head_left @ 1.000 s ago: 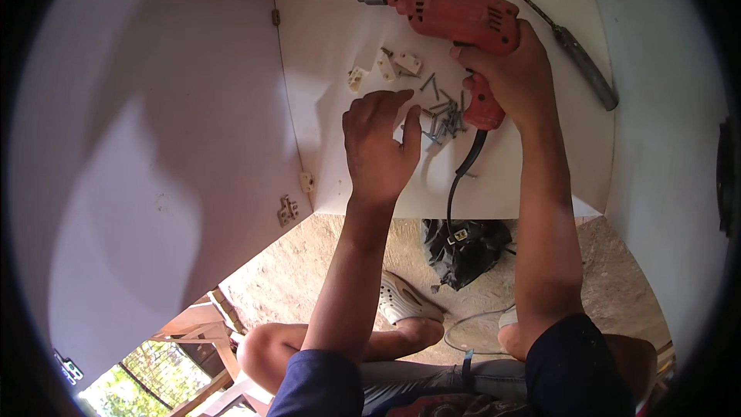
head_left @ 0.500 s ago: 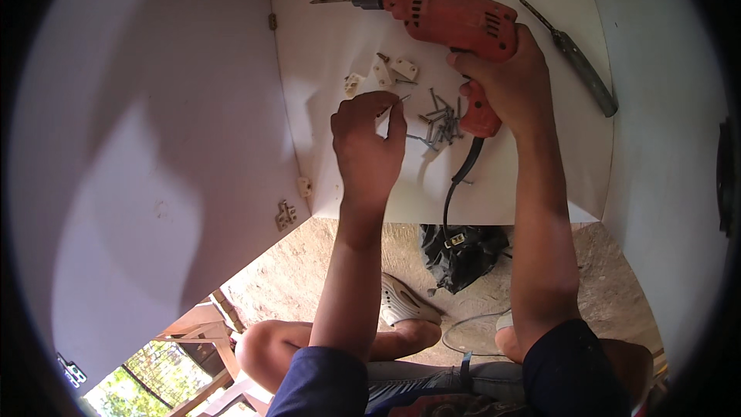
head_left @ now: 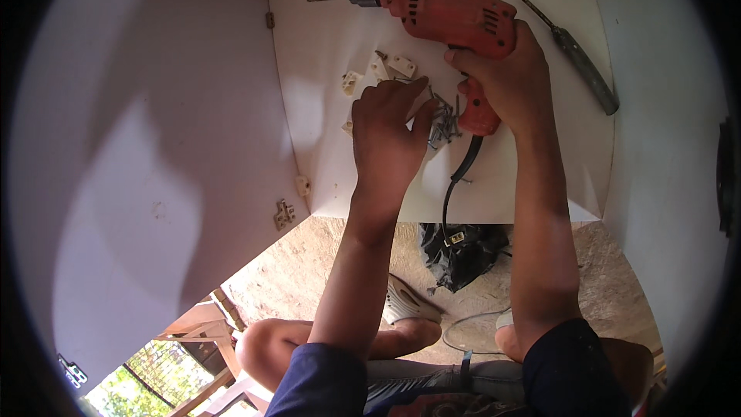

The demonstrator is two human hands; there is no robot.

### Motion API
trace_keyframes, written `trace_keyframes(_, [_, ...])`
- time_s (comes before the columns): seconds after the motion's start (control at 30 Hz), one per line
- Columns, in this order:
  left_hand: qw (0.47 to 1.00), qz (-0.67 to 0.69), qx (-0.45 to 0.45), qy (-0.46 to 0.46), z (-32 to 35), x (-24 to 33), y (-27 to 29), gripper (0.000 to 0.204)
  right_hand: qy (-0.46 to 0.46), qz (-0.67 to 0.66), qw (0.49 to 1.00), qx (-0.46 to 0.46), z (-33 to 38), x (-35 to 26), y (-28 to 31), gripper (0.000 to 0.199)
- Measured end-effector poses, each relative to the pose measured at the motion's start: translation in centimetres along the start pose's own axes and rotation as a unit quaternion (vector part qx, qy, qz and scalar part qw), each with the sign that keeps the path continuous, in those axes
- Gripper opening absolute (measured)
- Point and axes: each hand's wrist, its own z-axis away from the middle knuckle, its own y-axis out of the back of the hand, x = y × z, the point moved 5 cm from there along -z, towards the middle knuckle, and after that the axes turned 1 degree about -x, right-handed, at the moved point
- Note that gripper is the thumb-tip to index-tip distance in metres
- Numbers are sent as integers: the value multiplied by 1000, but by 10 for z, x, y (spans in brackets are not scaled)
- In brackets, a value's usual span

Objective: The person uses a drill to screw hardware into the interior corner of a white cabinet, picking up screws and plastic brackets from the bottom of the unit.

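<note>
In my right hand [head_left: 513,73] is a red corded power drill [head_left: 455,19], gripped by its handle, its long bit pointing left. The drill is raised above a white panel [head_left: 324,147]. My left hand [head_left: 390,120] reaches over a pile of loose screws [head_left: 444,125]. Its thumb and forefinger are apart beside a screw at the pile's upper edge; the other fingers are curled, and what lies under them is hidden. Small white plastic brackets [head_left: 380,69] lie just beyond that hand. To the right of the drill rests a screwdriver [head_left: 585,69] with a dark handle.
On the left stands a broad white door panel [head_left: 154,147] with a metal hinge [head_left: 285,215]. A pale side panel [head_left: 664,108] rises at right. The drill's black cord [head_left: 466,161] hangs over the near edge towards a black plastic bag [head_left: 463,262] on the floor.
My left hand has moved right towards the screw pile; the screw between its thumb and forefinger before is no longer visible. The drill has stayed nearly in place in my right hand.
</note>
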Motion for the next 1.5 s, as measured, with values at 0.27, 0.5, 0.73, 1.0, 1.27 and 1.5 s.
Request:
trace_keyframes(0.27, [999, -18, 5, -40, 2, 7, -1, 27, 12, 0, 1000, 4, -3, 7, 1, 54])
trace_keyframes(0.5, [992, -52, -44, -109, -15, 7, 1, 17, 7, 7, 1000, 3, -3, 4, -1, 52])
trace_keyframes(0.73, [983, -70, -91, -144, -25, 1, 2, 15, -7, -10, 1000, -2, -3, 3, -2, 52])
trace_keyframes(1.0, [834, 501, 46, 227, -7, -77, 37, 22, -8, -1, 1000, 3, 2, -3, -1, 52])
trace_keyframes(1.27, [707, 657, 81, 251, -3, -71, 35, 28, -6, -15, 1000, -3, -2, 5, -2, 53])
trace_keyframes(1.5, [734, 605, 103, 290, 4, -99, 46, 36, 7, -2, 1000, 3, -2, 3, -4, 54])
